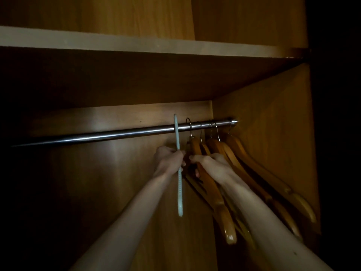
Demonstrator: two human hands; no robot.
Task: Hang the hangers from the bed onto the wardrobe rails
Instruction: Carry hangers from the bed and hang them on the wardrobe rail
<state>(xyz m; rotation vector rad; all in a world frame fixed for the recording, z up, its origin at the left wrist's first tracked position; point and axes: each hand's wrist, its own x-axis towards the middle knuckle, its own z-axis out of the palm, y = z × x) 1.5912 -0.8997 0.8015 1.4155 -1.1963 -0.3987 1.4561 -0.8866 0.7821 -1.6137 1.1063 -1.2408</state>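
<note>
in the middle of the frame the left hand is curled round a pale green hanger, seen edge-on so it reads as a thin upright strip; its top crosses the metal rail and pokes above it, which suggests the hook is being set over the bar, though whether it already bears on the rail cannot be told in this dim light. just right of it the right hand grips the nearest of the wooden hangers, fingers wrapped over its shoulder, probably to hold the bunch aside and keep a gap for the green one. those wooden hangers hang by wire hooks at the rail's right end, crowded against the wardrobe side panel. a shelf runs across the upper frame. the bed is out of view.
</note>
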